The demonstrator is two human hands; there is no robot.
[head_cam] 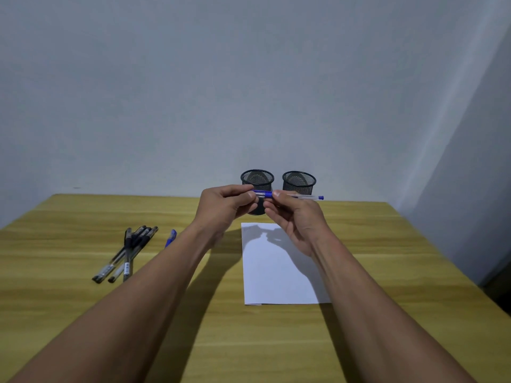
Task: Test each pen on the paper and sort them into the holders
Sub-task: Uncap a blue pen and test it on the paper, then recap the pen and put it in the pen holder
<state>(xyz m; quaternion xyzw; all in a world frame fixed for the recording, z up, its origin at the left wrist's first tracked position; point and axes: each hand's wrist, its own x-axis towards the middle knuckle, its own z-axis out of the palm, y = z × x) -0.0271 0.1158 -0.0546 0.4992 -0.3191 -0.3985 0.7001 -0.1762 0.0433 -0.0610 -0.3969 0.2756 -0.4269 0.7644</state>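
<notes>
I hold a blue pen (304, 196) level above the table, in front of two black mesh holders. My left hand (225, 207) pinches its capped left end. My right hand (296, 219) grips the barrel just right of that; the clear barrel and blue tail stick out to the right. The left holder (257, 178) is partly hidden behind my fingers; the right holder (299, 182) stands beside it. A white sheet of paper (276, 275) lies below my hands, with a faint mark near its top left corner.
Several black pens (125, 254) lie in a loose bundle on the left of the wooden table (83, 305). Another blue pen (171, 238) lies just right of them, partly hidden by my left forearm. A grey wall stands behind the table's far edge.
</notes>
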